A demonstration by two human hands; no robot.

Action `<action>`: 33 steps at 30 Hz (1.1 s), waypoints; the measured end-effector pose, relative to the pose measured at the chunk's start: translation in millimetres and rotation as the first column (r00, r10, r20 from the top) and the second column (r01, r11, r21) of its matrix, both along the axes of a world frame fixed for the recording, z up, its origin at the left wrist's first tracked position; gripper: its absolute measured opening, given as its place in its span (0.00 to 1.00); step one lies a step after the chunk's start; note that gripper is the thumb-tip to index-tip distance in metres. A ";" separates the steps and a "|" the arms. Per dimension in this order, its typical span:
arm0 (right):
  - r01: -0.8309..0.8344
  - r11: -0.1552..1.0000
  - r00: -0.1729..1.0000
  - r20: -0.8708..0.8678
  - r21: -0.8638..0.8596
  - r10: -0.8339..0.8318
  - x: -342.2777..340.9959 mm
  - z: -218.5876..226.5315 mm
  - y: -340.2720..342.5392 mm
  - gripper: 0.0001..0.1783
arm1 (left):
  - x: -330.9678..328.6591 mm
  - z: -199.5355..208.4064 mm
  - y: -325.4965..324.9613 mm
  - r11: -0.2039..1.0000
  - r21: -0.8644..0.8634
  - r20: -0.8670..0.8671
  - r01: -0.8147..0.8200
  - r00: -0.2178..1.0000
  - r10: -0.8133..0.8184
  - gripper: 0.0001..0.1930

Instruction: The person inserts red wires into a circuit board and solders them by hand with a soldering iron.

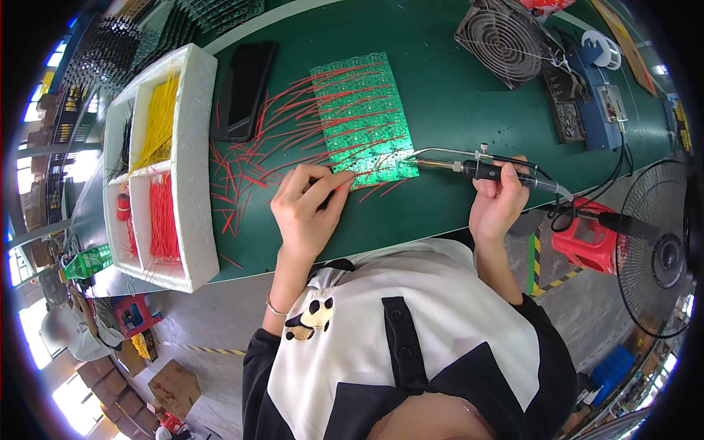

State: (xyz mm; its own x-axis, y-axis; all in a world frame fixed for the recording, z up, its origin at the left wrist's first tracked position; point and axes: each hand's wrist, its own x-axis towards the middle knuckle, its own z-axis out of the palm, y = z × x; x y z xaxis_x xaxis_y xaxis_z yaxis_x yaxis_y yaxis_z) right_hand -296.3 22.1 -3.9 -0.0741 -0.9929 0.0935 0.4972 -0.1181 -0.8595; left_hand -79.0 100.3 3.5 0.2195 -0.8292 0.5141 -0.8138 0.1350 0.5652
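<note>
A green circuit board panel (pixel 402 132) lies on the green table in front of me. Rows of red wires (pixel 293 108) run across it and stick out past its left edge. My left hand (pixel 308 213) is at the panel's lower left corner, thumb and forefinger pinched on a red wire near the surface. In my right hand (pixel 500 198) is a soldering iron (pixel 480 170), gripped by its black handle and pointing left. A thin metal feed tube (pixel 447 152) runs along it, and the tip meets the panel's lower right part. Loose red wires (pixel 229 180) are scattered left of the panel.
Left stands a white foam box (pixel 198 161) with yellow, red and black wires. A black phone (pixel 248 92) lies beside it. At the far right are a square fan (pixel 502 44) and a blue stand (pixel 583 77) with a white reel (pixel 603 50). Cables trail toward the iron.
</note>
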 end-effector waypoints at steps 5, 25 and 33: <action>0.057 0.998 0.998 -0.020 0.019 -0.056 -9.7 0.4 -4.3 0.05 | 0.7 -0.1 0.2 1.000 -0.023 -0.067 -0.007 0.998 0.005 0.09; 0.029 0.999 1.000 -0.012 0.028 -0.029 -26.4 -2.2 -3.9 0.06 | -0.3 -8.2 6.6 0.957 -0.224 -0.367 0.181 0.894 -0.255 0.09; -0.001 1.000 0.999 0.035 -0.004 0.001 -27.6 -3.2 -4.0 0.07 | -6.0 20.9 -1.6 0.992 -0.078 -0.022 0.104 0.994 -0.106 0.06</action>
